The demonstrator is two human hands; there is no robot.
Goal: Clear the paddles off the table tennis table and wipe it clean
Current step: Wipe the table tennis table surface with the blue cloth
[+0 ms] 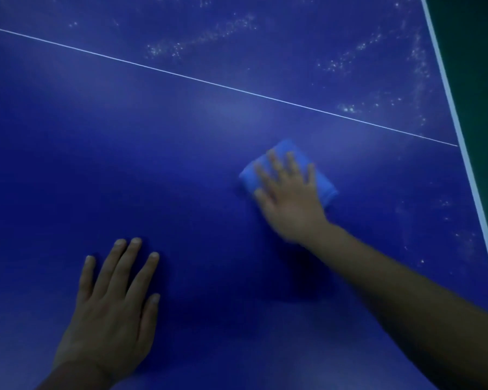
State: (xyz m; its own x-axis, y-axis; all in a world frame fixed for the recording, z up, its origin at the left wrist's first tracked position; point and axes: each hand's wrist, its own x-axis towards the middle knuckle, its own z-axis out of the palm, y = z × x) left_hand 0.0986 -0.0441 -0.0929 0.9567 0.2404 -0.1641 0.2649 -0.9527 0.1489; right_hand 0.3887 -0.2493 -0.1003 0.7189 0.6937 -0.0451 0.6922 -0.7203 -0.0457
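Observation:
The blue table tennis table [124, 153] fills the view, with a thin white centre line [209, 81] running across it. A folded light-blue cloth [282, 149] lies on the surface right of centre. My right hand [289, 192] presses flat on the cloth, fingers spread and straight, slightly blurred. My left hand [116, 299] rests flat on the bare table at the lower left, fingers straight. No paddle is in view.
White specks and smears [364, 66] dot the table beyond the centre line and near the right edge. The white edge band [462, 142] marks the table's right side, with dark green floor [485, 80] past it.

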